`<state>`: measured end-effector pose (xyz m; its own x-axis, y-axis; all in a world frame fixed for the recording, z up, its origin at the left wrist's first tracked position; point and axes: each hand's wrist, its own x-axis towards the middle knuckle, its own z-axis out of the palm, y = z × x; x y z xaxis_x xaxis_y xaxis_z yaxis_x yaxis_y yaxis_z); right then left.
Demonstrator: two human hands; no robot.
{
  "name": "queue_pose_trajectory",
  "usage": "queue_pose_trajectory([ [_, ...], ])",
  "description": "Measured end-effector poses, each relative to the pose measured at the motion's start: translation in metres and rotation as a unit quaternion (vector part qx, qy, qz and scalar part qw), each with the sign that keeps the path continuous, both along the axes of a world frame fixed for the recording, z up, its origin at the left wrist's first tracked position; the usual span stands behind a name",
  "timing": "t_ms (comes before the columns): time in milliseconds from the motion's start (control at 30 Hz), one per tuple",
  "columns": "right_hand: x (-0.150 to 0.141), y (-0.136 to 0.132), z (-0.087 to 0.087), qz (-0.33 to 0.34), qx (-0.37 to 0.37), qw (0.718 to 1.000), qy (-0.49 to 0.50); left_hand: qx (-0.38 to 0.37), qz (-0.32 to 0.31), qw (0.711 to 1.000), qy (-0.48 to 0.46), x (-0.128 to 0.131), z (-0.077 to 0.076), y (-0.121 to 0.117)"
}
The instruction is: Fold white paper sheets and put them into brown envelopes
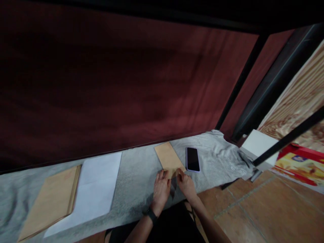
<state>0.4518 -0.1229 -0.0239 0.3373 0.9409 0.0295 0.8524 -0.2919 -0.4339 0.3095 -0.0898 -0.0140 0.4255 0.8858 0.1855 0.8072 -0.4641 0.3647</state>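
Observation:
A tan paper envelope (167, 156) lies on the grey cloth (138, 175) in front of me. At its near end, my left hand (161, 187) presses on the left corner, with the fingers bent over the paper. My right hand (186, 184) pinches the near right corner between thumb and fingers. Both hands touch the same near edge, and part of that edge is hidden under the fingers. A phone (192, 159) with a dark screen and a light purple case lies just right of the envelope, apart from my hands.
To the left, a stack of larger brown envelopes (54, 195) partly covers white paper (98, 182). A dark red panel (113, 84) rises behind the cloth. On the right stand a black metal post (243, 81), a white box (260, 145) and a red printed carton (301, 165) above the tiled floor (273, 209).

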Motion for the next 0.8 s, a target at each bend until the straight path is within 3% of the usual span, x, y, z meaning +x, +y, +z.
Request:
queue_pose_trajectory([
  [233,0.001,0.001,0.002,0.010,0.010,1.000,0.028,0.019,0.007,0.996,0.081,0.003,0.012,-0.003],
  [433,0.005,-0.003,-0.004,0.024,0.044,0.998,0.045,0.007,-0.002,0.999,0.036,-0.010,0.003,-0.009],
  [567,-0.006,-0.016,-0.012,0.062,0.103,0.990,0.068,0.069,0.061,0.996,0.019,-0.052,-0.007,-0.017],
  [667,-0.028,-0.027,-0.020,0.150,0.148,0.973,0.090,0.122,0.168,0.978,0.032,-0.104,-0.009,-0.024],
  [800,-0.066,-0.036,-0.029,0.239,0.193,0.950,0.055,0.159,0.327,0.928,0.083,-0.174,-0.008,-0.035],
])
